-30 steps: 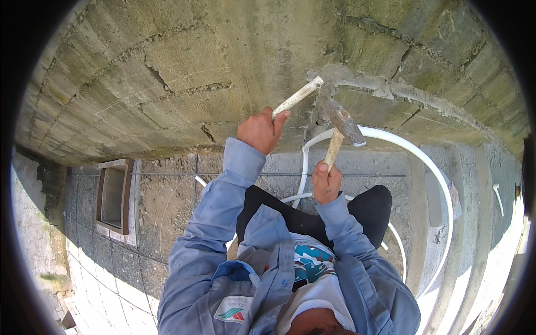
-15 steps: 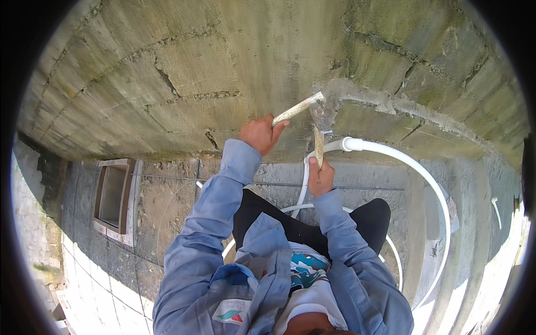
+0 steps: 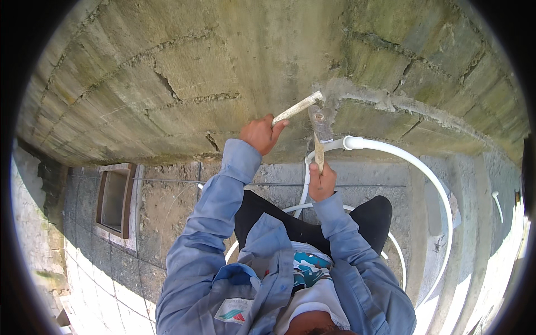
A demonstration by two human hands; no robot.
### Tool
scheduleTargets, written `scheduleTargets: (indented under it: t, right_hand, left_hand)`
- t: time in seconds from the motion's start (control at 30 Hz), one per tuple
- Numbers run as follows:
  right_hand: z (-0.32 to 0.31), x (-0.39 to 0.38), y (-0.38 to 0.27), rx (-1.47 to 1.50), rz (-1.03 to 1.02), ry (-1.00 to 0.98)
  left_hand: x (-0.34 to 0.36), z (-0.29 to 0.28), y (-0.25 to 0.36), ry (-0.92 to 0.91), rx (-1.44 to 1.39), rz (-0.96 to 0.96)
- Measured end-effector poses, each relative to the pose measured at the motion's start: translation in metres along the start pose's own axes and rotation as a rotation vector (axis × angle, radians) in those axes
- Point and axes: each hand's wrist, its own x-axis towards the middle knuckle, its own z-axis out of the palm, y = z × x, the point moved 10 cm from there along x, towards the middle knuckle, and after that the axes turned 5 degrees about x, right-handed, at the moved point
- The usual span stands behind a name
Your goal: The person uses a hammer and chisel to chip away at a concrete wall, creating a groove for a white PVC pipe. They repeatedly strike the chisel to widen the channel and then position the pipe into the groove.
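Observation:
My left hand [image 3: 258,134] grips a pale, dirty bar [image 3: 296,108], angled up to the right against or near the block wall [image 3: 178,61]. A roughly grey-filled channel [image 3: 413,106] runs right from the bar's far end. My right hand [image 3: 322,183] holds a hammer [image 3: 320,123] by its pale handle, its worn metal head just below that end of the bar; I cannot tell whether they touch. A white flexible pipe [image 3: 424,173] with a coupling loops under and right of the hammer, partly hidden by my legs.
Thin metal rods [image 3: 368,184] cross the rough concrete ground below the wall. A framed rectangular box or pit [image 3: 117,204] lies at the left. A short white pipe [image 3: 498,206] is at the far right, near long concrete ledges [image 3: 466,257]. My dark-clothed legs are bent beneath my arms.
The hammer head has swung left, from right of the bar's end to just below it, and has stayed there since half a second ago. The view has shifted slightly.

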Motion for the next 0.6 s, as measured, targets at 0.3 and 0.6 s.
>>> scheduleTargets:
  t: [0.3, 0.6]
  right_hand:
    - [0.0, 0.021, 0.024, -0.064, 0.055, -0.03]
    - [-0.009, -0.011, -0.025, 0.113, -0.179, -0.125]
  left_hand:
    - [0.005, -0.004, 0.004, 0.011, -0.026, 0.015]
    - [0.011, -0.001, -0.003, 0.007, -0.087, 0.015]
